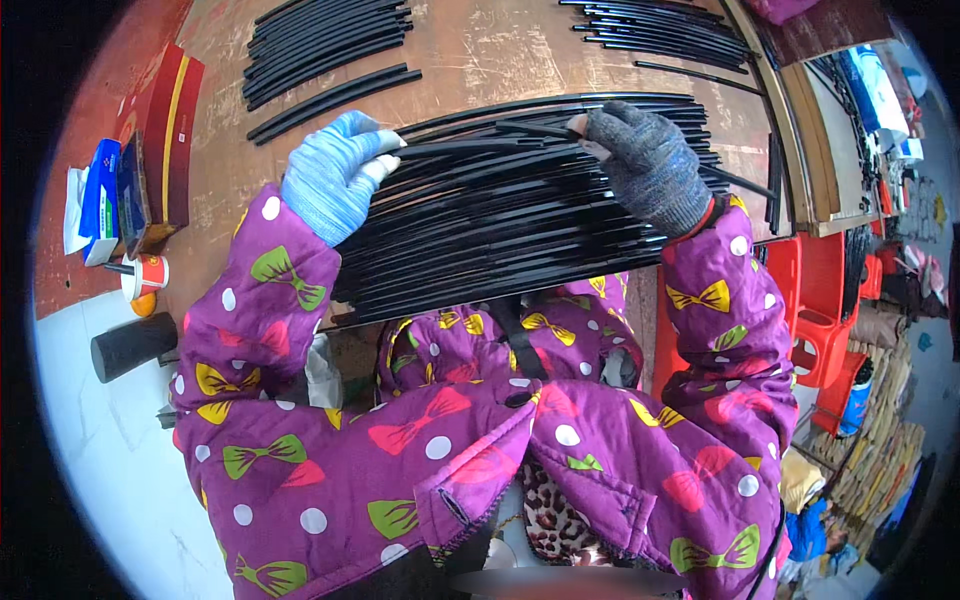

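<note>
My left hand (335,178), in a light blue knit glove with pale fingertips, pinches the left end of a black tube (465,146). My right hand (648,165), in a dark grey knit glove, grips a thin black rod (535,128). One end of this rod points left past my fingertips, close to the free end of the tube; whether they touch, I cannot tell. Beneath both hands a wide layer of long black tubes (480,235) lies side by side near the table's front edge.
At the back left of the wooden table (480,50) lies a bundle of black tubes (325,45); another bundle (660,30) lies back right. A paper cup (150,272), a blue box (101,200) and a red box (172,140) stand left. Red plastic stools (825,310) are at right.
</note>
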`<state>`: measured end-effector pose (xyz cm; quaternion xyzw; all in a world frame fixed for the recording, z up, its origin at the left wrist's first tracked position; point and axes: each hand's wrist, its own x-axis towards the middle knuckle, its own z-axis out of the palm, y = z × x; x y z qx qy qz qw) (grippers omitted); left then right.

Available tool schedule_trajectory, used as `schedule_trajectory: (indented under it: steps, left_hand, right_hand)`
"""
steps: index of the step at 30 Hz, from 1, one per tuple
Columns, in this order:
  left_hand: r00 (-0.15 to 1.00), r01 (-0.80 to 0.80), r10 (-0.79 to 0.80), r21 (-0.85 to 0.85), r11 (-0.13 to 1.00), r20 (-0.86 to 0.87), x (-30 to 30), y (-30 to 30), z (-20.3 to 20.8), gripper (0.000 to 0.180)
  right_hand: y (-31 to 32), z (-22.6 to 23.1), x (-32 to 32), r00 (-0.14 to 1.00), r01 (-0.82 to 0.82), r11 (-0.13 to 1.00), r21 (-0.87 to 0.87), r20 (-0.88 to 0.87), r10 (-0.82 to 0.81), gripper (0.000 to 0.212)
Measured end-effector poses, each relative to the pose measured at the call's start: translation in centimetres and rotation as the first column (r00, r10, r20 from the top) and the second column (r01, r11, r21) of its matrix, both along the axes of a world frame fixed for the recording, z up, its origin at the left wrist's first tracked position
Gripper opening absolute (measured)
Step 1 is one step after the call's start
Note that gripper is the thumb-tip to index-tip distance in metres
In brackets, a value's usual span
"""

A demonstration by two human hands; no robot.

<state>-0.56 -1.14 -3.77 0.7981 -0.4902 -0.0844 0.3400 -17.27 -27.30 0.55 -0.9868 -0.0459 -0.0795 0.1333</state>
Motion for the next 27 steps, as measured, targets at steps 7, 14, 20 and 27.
schedule_trajectory:
  steps: [7, 14, 20, 27]
  left_hand:
    - [0.978, -0.109, 0.101, -0.033, 0.993, -0.184, 0.1, 1.0, -0.3, 0.016]
    - [0.957, -0.100, 0.091, -0.018, 0.995, -0.274, 0.2, 1.0, -0.4, 0.016]
    - [0.973, -0.012, 0.012, 0.000, 1.000, -0.232, -0.6, 0.1, -0.2, 0.016]
    - [0.962, -0.022, 0.026, 0.018, 1.000, -0.270, -0.2, 1.9, -0.5, 0.016]
  right_hand:
    - [0.3, 1.7, -1.1, 0.989, 0.139, 0.990, 0.007, 0.056, -0.140, 0.019]
    - [0.3, 1.1, -1.5, 0.992, 0.076, 0.997, -0.001, 0.101, -0.075, 0.017]
    - [1.4, 1.0, -0.3, 0.989, -0.079, 0.990, -0.120, 0.112, 0.093, 0.022]
    - [-1.9, 3.1, -1.5, 0.941, 0.181, 0.976, -0.119, 0.311, -0.136, 0.035]
